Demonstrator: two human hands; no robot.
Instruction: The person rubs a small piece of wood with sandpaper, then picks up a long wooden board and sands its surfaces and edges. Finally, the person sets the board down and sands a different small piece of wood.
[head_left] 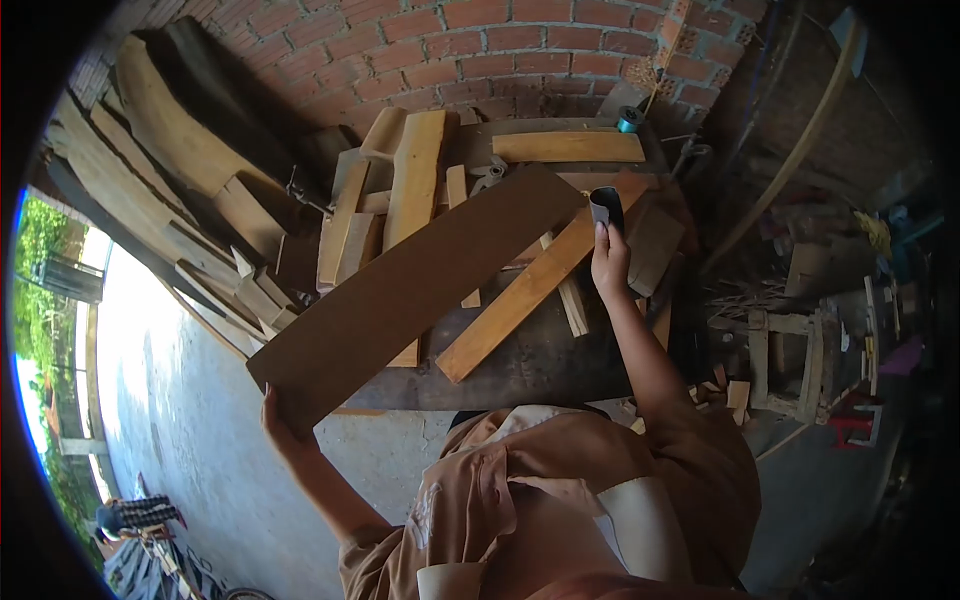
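Left hand (278, 425) gripped near end of 1 dark board (420, 290) (held slanted), right hand (610, 262) clamped on black roll (606, 208) beside far end.

Bright sun comes in from my left and makes the concrete ground (170, 400) look almost white. Near the brick wall (450, 50) it is darker, and the right side sinks into deep shadow. The long board (420, 290) I hold looks dull brown. The small dark roll (606, 208) is hard to make out. The picture is round with black corners, and the planks (150, 190) bend near the edge.
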